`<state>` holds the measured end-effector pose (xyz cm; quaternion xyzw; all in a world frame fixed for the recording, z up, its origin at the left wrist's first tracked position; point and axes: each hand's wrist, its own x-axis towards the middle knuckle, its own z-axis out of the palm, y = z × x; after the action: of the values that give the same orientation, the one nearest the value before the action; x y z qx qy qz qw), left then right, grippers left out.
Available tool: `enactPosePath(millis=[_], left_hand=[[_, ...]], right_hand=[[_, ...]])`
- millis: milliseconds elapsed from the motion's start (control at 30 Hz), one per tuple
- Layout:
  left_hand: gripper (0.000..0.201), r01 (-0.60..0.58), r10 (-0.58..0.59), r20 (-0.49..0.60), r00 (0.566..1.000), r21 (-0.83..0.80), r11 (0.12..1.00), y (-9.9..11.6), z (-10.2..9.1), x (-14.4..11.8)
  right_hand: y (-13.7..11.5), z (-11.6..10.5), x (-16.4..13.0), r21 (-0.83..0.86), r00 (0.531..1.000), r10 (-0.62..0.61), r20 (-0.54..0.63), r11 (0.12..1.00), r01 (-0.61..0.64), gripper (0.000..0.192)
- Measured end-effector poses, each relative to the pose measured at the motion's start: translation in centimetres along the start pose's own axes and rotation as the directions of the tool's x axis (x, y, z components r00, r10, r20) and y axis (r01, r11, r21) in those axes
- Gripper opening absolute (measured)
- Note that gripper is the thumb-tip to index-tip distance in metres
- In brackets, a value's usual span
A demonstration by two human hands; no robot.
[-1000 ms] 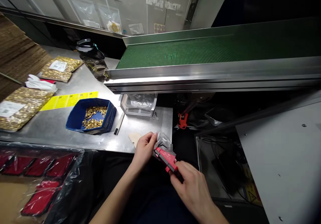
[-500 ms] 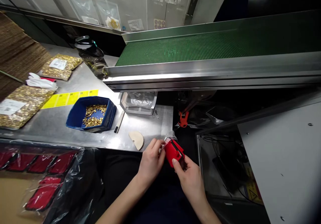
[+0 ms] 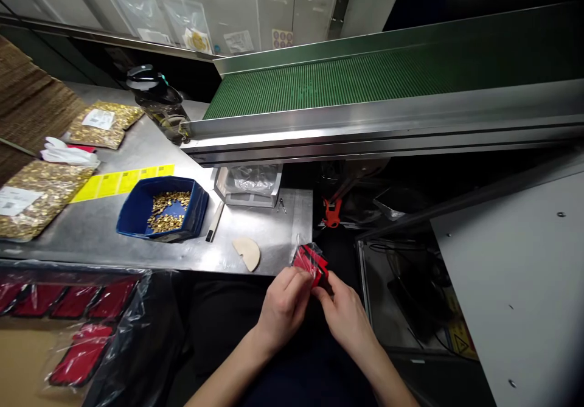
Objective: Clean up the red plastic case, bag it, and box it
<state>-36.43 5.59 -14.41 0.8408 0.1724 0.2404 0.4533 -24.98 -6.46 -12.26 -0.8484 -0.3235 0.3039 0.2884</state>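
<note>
Over my lap, just off the table's front edge, is a small red pouch with black trim (image 3: 311, 258), its far part inside a clear plastic bag. My left hand (image 3: 286, 300) is closed in a pinch at the pouch's near left side, on what looks like the bag's edge; the fingertips are partly hidden. My right hand (image 3: 343, 306) grips the near right end of the pouch between thumb and fingers. A cream half-round piece (image 3: 247, 253) with a notch lies on the table to the left of the pouch.
A blue bin (image 3: 130, 217) holds small gold pieces; a slim cutter (image 3: 215, 221) lies beside it. Behind stand a grey tray (image 3: 253, 200) of plastic bags and a green conveyor (image 3: 319, 87). Bagged red pouches (image 3: 79, 358) fill a box at lower left. An orange-handled tool (image 3: 332, 212) hangs beyond.
The pouch has tipped and sunk deeper into the clear bag. My left hand has moved right and down, closer to my right hand. The camera view has shifted slightly.
</note>
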Motion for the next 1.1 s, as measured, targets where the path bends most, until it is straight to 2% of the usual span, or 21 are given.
enactPosePath(millis=[100, 200, 267, 333, 433, 500, 633, 667, 733, 800, 867, 933, 1033, 1100], left_hand=[[0.014, -0.009, 0.013, 0.065, 0.998, -0.065, 0.998, 1.0, 0.3, -0.2], [0.011, 0.03, -0.023, 0.048, 0.999, -0.141, 0.99, 1.7, 0.6, -0.3], [0.01, 0.109, -0.106, 0.026, 0.994, -0.226, 0.968, 1.9, 0.6, -0.3], [0.01, 0.238, -0.242, 0.033, 0.97, -0.344, 0.908, 1.9, 0.1, -0.1], [0.015, 0.388, -0.422, 0.051, 0.905, -0.502, 0.773, 1.5, -1.4, 1.0], [0.02, 0.429, -0.456, 0.088, 0.886, -0.529, 0.732, 0.7, -2.8, 2.2], [0.024, 0.455, -0.394, 0.227, 0.891, -0.466, 0.759, -1.2, -5.0, 4.9], [0.024, 0.453, -0.374, 0.256, 0.891, -0.463, 0.762, -1.5, -5.3, 5.4], [0.026, 0.444, -0.333, 0.305, 0.892, -0.461, 0.768, -1.8, -5.6, 6.4], [0.026, 0.434, -0.304, 0.332, 0.893, -0.452, 0.779, -1.9, -5.5, 7.0], [0.024, 0.425, -0.298, 0.329, 0.896, -0.442, 0.79, -1.9, -5.4, 7.1], [0.025, 0.412, -0.3, 0.32, 0.899, -0.383, 0.827, -2.1, -5.3, 6.8], [0.022, 0.364, -0.317, 0.263, 0.911, -0.155, 0.918, -2.4, -5.6, 5.9], [0.026, 0.33, -0.325, 0.165, 0.931, -0.001, 0.944, -2.5, -5.9, 5.3]], right_hand=[[0.1, -0.3, 0.3, -0.029, 1.0, -0.014, -0.023, 0.999, 0.013, 0.02], [-0.6, 0.0, 0.1, -0.184, 0.996, -0.079, 0.052, 0.979, 0.087, 0.028], [-1.4, 0.0, 0.2, -0.281, 0.992, -0.079, 0.099, 0.954, 0.104, 0.031], [-2.4, -0.2, 0.6, -0.323, 0.99, -0.063, 0.129, 0.941, 0.102, 0.026], [-3.4, -1.0, 1.8, -0.261, 0.983, -0.055, 0.173, 0.96, 0.1, 0.02], [-3.7, -1.5, 2.5, -0.219, 0.988, -0.065, 0.137, 0.971, 0.094, 0.026], [-3.9, -1.9, 3.9, -0.286, 0.989, -0.12, -0.091, 0.954, 0.09, 0.026], [-4.0, -2.0, 4.5, -0.256, 0.981, -0.177, -0.081, 0.955, 0.151, 0.028], [-4.2, -2.2, 5.8, -0.134, 0.95, -0.312, 0.019, 0.941, 0.312, 0.034], [-4.2, -2.4, 7.1, -0.055, 0.917, -0.388, 0.093, 0.917, 0.394, 0.024], [-4.0, -2.6, 8.0, -0.075, 0.924, -0.375, 0.075, 0.922, 0.38, 0.013], [-3.5, -2.8, 8.3, -0.116, 0.938, -0.347, 0.022, 0.931, 0.347, 0.017], [-2.8, -2.8, 7.8, -0.166, 0.944, -0.33, -0.023, 0.932, 0.322, 0.02], [-2.3, -2.8, 7.2, -0.193, 0.944, -0.328, -0.027, 0.928, 0.317, 0.023]])
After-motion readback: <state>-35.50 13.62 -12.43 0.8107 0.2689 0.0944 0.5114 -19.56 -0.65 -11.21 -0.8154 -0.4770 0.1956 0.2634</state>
